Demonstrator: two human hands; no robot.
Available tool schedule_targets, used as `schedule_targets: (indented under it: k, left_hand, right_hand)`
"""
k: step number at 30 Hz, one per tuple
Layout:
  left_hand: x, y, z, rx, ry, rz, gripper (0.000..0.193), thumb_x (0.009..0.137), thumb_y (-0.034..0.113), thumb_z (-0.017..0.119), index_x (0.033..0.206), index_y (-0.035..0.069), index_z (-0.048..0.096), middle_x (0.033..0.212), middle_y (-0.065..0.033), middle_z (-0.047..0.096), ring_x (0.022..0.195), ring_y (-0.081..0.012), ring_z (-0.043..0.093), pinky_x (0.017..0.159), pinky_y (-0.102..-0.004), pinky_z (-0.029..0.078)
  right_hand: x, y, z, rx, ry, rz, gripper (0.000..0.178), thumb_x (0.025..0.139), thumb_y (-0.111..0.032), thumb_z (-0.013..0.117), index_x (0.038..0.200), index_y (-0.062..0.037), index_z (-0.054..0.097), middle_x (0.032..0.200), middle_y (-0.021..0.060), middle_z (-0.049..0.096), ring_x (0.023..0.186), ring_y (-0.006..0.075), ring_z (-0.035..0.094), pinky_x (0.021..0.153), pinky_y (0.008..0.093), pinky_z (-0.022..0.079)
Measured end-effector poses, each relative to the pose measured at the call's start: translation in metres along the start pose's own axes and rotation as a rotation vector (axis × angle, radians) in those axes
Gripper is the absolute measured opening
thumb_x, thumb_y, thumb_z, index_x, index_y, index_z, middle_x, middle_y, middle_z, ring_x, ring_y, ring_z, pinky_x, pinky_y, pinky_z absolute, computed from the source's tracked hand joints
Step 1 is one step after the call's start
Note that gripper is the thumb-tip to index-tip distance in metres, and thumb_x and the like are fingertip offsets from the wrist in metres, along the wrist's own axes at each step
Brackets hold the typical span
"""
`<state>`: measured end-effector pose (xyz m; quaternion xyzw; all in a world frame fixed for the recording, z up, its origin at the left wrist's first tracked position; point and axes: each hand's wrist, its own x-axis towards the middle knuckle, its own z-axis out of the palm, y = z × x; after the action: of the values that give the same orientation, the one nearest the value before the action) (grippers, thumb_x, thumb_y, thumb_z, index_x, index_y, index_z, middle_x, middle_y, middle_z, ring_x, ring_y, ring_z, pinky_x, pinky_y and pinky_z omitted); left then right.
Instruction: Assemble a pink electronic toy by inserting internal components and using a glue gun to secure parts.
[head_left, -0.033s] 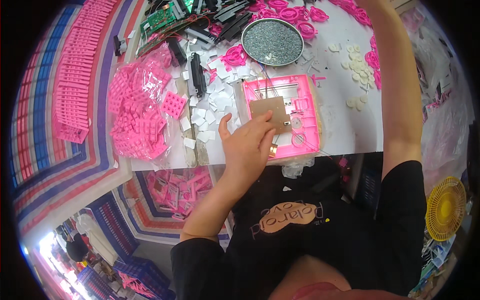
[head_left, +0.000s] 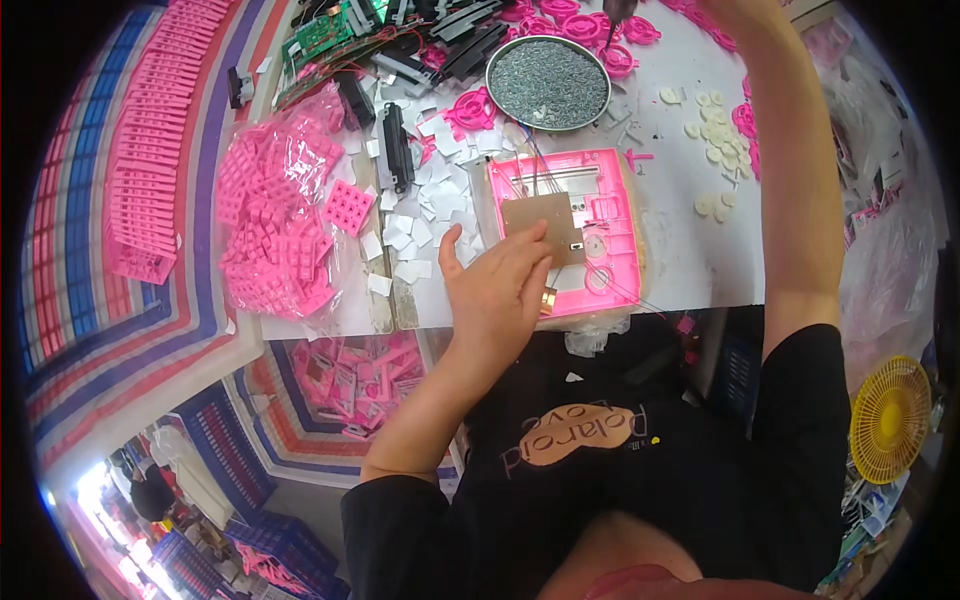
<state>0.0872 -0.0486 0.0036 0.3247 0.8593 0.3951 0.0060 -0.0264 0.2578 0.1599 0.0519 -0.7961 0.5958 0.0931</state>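
On the table in front of me lies a pink plastic housing (head_left: pixel 622 222) with thin wires and small metal parts inside. A brown square circuit board (head_left: pixel 525 212) sits in its left half. My left hand (head_left: pixel 497 285) rests palm down over the housing's left edge, fingertips on the board, the little finger sticking out apart; its fingers are stretched out. My right arm (head_left: pixel 800 180) reaches up to the top edge, where the right hand is almost wholly cut off. A dark tool with a thin metal tip (head_left: pixel 617 15) hangs at the top edge above pink parts; its holder is out of view.
A round metal dish (head_left: pixel 550 85) of small screws stands beyond the housing. White squares (head_left: pixel 440 200), a bag of pink keypads (head_left: pixel 280 210), black parts (head_left: pixel 395 150), green circuit boards (head_left: pixel 325 42) and cream discs (head_left: pixel 720 135) lie around. A yellow fan cover (head_left: pixel 890 420) is at right.
The dark tool's tip has come into view at the top, above the pink parts. The housing and dish have shifted very slightly in the picture; my left hand keeps its place on the board.
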Motion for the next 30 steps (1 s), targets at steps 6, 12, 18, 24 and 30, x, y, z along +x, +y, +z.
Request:
schedule_targets:
  k: [6,12,18,24,30]
  left_hand:
    - [0.001,-0.003,0.006,0.004,0.048,0.049,0.01,0.089,0.012,0.071,0.099,0.012,0.071,0.11,-0.0007,0.074,0.099,-0.0158,0.071,0.117,-0.0615,0.011]
    - [0.001,-0.004,0.004,0.009,0.049,0.046,0.01,0.087,0.015,0.073,0.096,0.014,0.07,0.108,0.0022,0.074,0.098,-0.0147,0.071,0.117,-0.0646,0.011]
    - [0.002,-0.011,0.007,-0.001,0.08,0.078,0.008,0.086,0.013,0.073,0.092,0.015,0.069,0.107,0.0026,0.074,0.097,-0.0152,0.071,0.116,-0.0647,0.01]
    - [0.003,-0.004,-0.004,-0.012,-0.024,0.067,0.07,0.078,0.03,0.081,0.136,0.006,0.05,0.108,0.001,0.073,0.097,-0.0162,0.071,0.117,-0.0625,0.009]
    - [0.001,-0.011,-0.01,0.027,-0.111,0.178,0.112,0.074,0.035,0.08,0.158,-0.003,0.016,0.102,-0.001,0.072,0.097,-0.0174,0.07,0.117,-0.0597,0.012]
  right_hand:
    - [-0.105,0.029,0.101,0.756,-0.083,-0.206,0.034,0.089,-0.014,0.064,0.118,0.0,0.054,0.079,0.0065,0.06,0.071,0.012,0.057,0.067,0.0267,0.048]
    - [-0.141,0.036,0.14,0.616,-0.061,-0.234,0.03,0.096,-0.021,0.065,0.113,-0.006,0.045,0.06,0.0017,0.047,0.049,0.0109,0.041,0.049,0.029,0.037]
    - [-0.147,0.044,0.147,0.669,-0.077,-0.165,0.026,0.091,-0.013,0.065,0.109,-0.0024,0.049,0.079,0.0057,0.055,0.066,0.011,0.052,0.061,0.0274,0.045]
    - [-0.149,0.046,0.15,0.571,-0.097,-0.185,0.026,0.097,-0.018,0.063,0.109,-0.0064,0.043,0.066,0.0046,0.05,0.053,0.0108,0.043,0.052,0.0303,0.039]
    - [-0.152,0.048,0.153,0.443,-0.158,-0.172,0.024,0.095,-0.014,0.064,0.106,-0.0054,0.045,0.067,0.0057,0.052,0.054,0.0134,0.047,0.055,0.0318,0.044]
